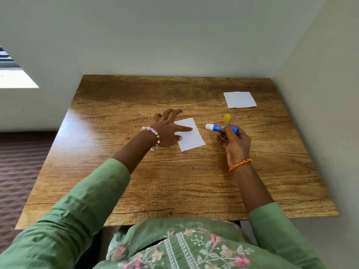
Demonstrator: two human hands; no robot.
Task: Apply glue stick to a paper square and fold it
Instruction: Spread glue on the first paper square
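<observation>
Left hand: my left hand (167,131) lies on the left part of the paper square (191,135); one straight finger and the thumb press on the sheet, the other fingers are spread loosely above the wood.
Paper square: white, flat on the tabletop (136,181) near its middle, turned a little askew, partly under my left hand.
Right hand: my right hand (236,143) has its fingers curled round the blue body of the glue stick (221,127), just to the right of the paper square.
Glue stick: uncapped and lying almost level in my grip, white tip pointing left toward the paper square, near its right edge but apart from it.
Cap: the yellow cap (226,118) sits on the tabletop just beyond the glue stick.
Second paper: another white paper piece (240,99) lies flat near the far right corner, well apart from my hands.
Wrists: beaded bracelet (152,133) on the left, orange thread band (240,164) on the right, green sleeves on both arms.
</observation>
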